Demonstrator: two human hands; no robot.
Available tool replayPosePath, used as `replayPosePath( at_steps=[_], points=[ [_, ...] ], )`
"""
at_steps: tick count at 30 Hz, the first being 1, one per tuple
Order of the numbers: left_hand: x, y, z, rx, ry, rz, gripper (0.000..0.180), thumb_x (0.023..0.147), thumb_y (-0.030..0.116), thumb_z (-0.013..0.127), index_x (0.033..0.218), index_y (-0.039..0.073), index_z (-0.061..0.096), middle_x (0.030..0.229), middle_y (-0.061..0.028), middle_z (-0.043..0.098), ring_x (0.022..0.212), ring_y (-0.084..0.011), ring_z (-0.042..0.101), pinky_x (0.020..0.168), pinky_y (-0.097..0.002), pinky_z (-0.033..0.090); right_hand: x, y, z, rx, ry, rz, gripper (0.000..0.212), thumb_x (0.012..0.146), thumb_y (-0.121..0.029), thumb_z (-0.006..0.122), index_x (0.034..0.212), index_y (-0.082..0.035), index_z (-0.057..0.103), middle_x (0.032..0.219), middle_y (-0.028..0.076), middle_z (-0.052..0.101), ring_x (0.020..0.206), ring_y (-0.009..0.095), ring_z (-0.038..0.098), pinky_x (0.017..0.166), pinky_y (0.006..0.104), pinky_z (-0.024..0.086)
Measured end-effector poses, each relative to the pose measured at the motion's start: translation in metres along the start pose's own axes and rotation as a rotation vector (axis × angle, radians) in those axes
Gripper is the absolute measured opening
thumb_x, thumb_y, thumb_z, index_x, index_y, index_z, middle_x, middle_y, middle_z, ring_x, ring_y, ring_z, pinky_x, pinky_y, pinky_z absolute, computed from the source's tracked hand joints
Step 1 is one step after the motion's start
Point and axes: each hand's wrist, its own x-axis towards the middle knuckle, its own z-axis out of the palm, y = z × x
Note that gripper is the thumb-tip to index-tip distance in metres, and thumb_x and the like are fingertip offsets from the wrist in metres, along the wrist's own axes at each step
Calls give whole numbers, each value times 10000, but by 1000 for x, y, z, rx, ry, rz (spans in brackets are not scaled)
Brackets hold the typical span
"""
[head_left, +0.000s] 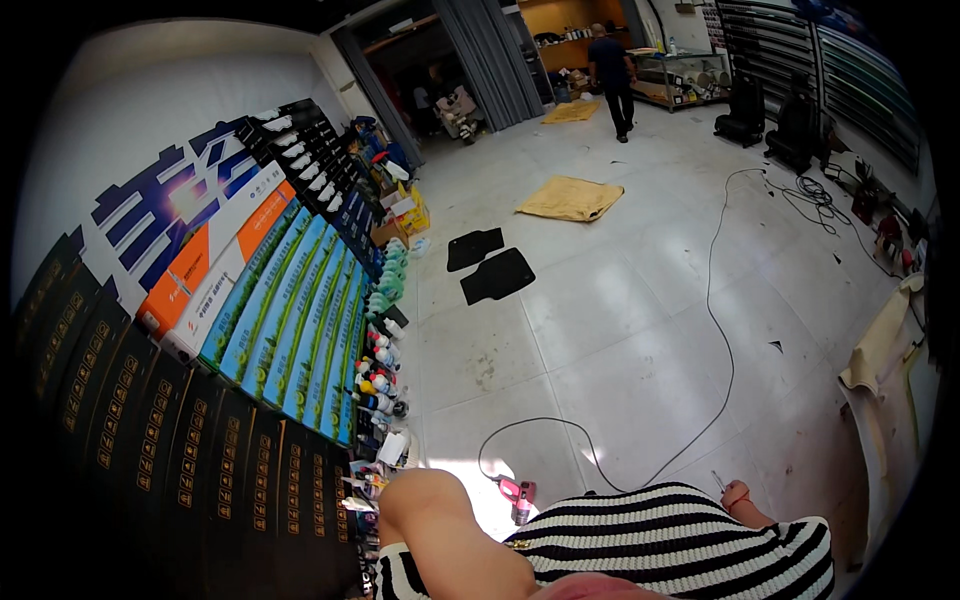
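My left arm (430,515) comes out of a striped sleeve, bends at the elbow and folds back toward the lower edge. Its hand does not show. Low on the right, beside my striped top (660,530), my right hand (737,493) is closed around a thin tool with a metal-looking shaft (718,482); its exact kind is too small to tell. Between my left elbow and my top, a pink and dark power tool shaped like a cordless drill (518,498) appears over a sunlit patch of floor. Neither visible arm touches it.
A dark cable (730,340) snakes across the tiled floor. Black floor mats (500,277) and a tan sheet (572,198) lie ahead. Boxes (290,320) and bottles (380,375) line the left side. Black seats (742,110) stand far right; a person (610,75) stands at the back.
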Motion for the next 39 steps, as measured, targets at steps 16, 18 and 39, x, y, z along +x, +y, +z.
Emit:
replayPosePath(
  at_steps=[16,18,39],
  points=[
    [-3,-1,24,-79,48,-118,233,814,247,537,788,19,500,799,-157,485,755,-343,467,679,-425,392,-39,-10,-7,-73,-68,22,185,796,-114,460,797,16,591,702,160,603,650,265,589,603,352,464],
    [-10,-10,16,-94,33,-79,236,813,249,541,798,17,503,804,-160,486,758,-346,467,684,-427,392,-29,3,-1,-77,-48,40,186,797,-117,460,793,15,591,691,154,603,641,261,588,597,352,463],
    [-23,-25,17,-128,15,-78,233,795,156,525,931,-30,490,936,-204,497,904,-359,468,791,-412,389,-56,-14,-4,-122,-114,72,213,787,-141,473,870,14,593,806,203,604,752,294,595,665,355,459]
  ],
)
